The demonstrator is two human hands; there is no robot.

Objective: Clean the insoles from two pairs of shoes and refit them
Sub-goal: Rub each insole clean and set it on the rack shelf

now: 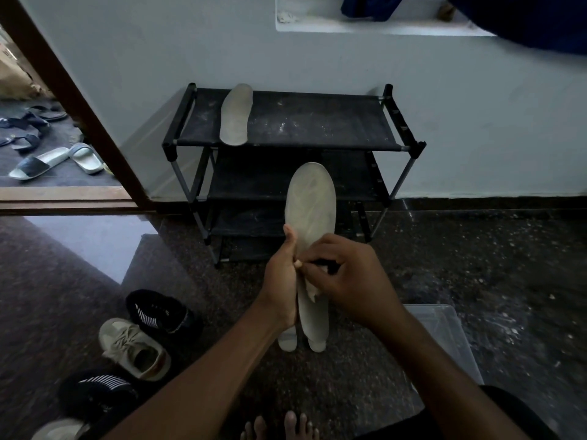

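My left hand [281, 281] grips a pale grey insole [313, 204] upright by its narrow middle, toe end up, in front of the shoe rack. A second insole [288, 339] seems to be held behind it; its heel shows below my wrist. My right hand [349, 277] is curled over the front insole and pinches a small dark tool, only partly visible, against its surface. Another grey insole [235, 115] lies on the rack's top shelf. On the floor at the left stand a beige sneaker [135, 347] and two black striped shoes [158, 311], [98, 392].
The black fabric shoe rack [317, 122] stands against the pale wall. A clear plastic box [444, 338] sits on the floor to my right. Slippers [57, 160] lie beyond the open doorway on the left. My bare toes [279, 427] show at the bottom edge.
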